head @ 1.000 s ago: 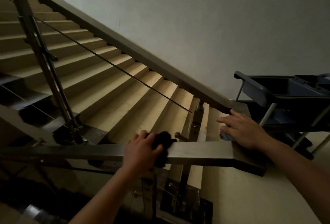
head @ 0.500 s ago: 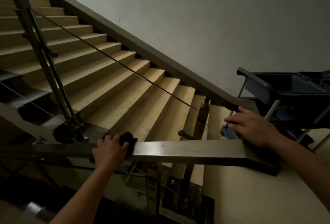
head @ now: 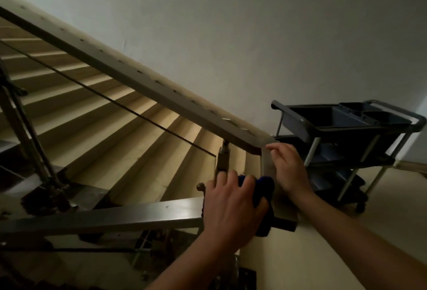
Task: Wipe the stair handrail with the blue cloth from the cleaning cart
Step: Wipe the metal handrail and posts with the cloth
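The steel handrail (head: 129,217) runs level across the lower left, turns at a corner, then climbs up the stairs (head: 129,77) to the upper left. My left hand (head: 233,206) presses the dark blue cloth (head: 264,188) onto the rail right by that corner; the cloth wraps over the rail's top and front. My right hand (head: 287,167) rests with loose, spread fingers on the short corner piece of rail, just right of the cloth, and holds nothing.
The grey cleaning cart (head: 351,128) with dark tubs stands at the right, close behind the rail's corner. Beige stair steps (head: 111,132) rise to the left behind a glass panel and steel posts (head: 34,158). A pale wall fills the top.
My left hand has slid the cloth rightward along the level rail, from its left part to the corner beside my right hand. The view has tilted and moved closer.
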